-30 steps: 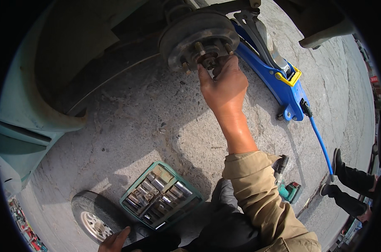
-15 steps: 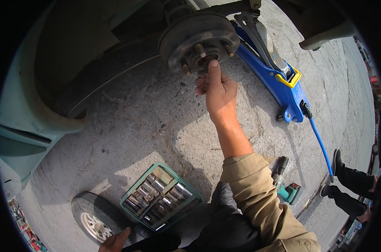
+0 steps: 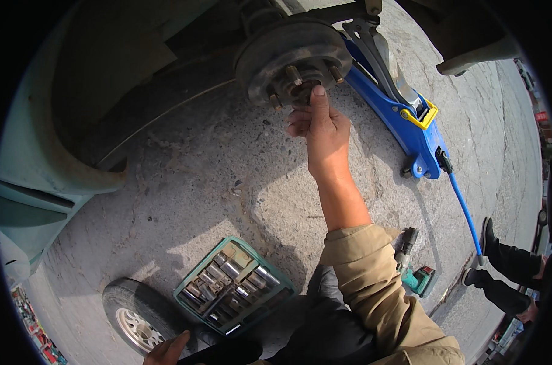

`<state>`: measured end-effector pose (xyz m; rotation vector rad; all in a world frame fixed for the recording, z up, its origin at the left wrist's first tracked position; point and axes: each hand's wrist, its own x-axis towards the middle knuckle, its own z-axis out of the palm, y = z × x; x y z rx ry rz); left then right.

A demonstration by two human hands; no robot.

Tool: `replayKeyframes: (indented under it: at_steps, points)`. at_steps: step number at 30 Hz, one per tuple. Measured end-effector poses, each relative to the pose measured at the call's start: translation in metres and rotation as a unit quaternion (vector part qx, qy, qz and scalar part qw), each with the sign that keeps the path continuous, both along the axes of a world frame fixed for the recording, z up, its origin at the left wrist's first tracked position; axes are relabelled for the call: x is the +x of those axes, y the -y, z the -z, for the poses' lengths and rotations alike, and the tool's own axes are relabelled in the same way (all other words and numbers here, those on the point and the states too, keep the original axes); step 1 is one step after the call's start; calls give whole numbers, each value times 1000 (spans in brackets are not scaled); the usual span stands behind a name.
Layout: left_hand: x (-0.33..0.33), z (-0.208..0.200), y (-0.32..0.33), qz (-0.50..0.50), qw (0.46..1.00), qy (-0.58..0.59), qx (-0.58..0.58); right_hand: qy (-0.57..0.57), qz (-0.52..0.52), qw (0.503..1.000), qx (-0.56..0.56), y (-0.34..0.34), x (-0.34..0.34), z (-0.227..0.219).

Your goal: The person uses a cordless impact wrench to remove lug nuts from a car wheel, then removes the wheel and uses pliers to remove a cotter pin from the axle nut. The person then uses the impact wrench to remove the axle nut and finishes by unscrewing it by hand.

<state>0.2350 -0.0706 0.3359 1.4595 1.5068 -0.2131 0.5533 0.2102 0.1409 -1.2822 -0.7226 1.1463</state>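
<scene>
My right hand (image 3: 326,131) reaches up to the wheel hub (image 3: 312,66) in the middle of a dark brake drum (image 3: 257,64). Its thumb points up against the lower edge of the hub, and the fingers curl in below. Whatever they grip is hidden behind the thumb and palm. Around the hub several wheel studs stick out, one stud (image 3: 294,75) just above the thumb. My left hand (image 3: 166,350) is low at the bottom edge, beside a removed wheel (image 3: 143,298) lying on the ground; its fingers are mostly out of sight.
A blue floor jack (image 3: 392,115) stands right of the drum, its long handle (image 3: 465,210) slanting down. Near my knees lies an opened green socket case (image 3: 194,267) with several metal sockets. A cordless impact wrench (image 3: 417,277) rests right of my sleeve. Another person's legs (image 3: 501,292) show far right.
The drum and my right hand sit slightly farther right and lower in the picture. The right hand stays at the hub with its thumb up. My left hand has barely shifted.
</scene>
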Motion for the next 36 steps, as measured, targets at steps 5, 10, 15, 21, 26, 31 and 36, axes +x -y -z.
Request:
replayKeyframes:
  at_steps: [5, 10, 15, 21, 26, 31, 36]
  points:
    - [1, 0, -2, 0, 1000, 1, -8, 248, 87, 961, 83, 3, 0, -3]
    - [0, 0, 0, 1, 1000, 2, -1, 347, 106, 928, 80, 4, -5, -10]
    - [2, -1, 0, 0, 1000, 7, 4, 414, 130, 888, 150, -1, -1, 2]
    - [1, -2, 2, 4, 1000, 4, 9, 381, 123, 901, 166, 1, -4, 7]
    - [1, -2, 3, 10, 1000, 9, 25, 492, 137, 830, 226, -3, 7, 16]
    - [1, -3, 4, 4, 1000, 5, 18, 450, 105, 869, 180, 1, 3, 11]
    - [2, -3, 3, 2, 1000, 5, 19, 414, 90, 894, 147, 4, 0, 9]
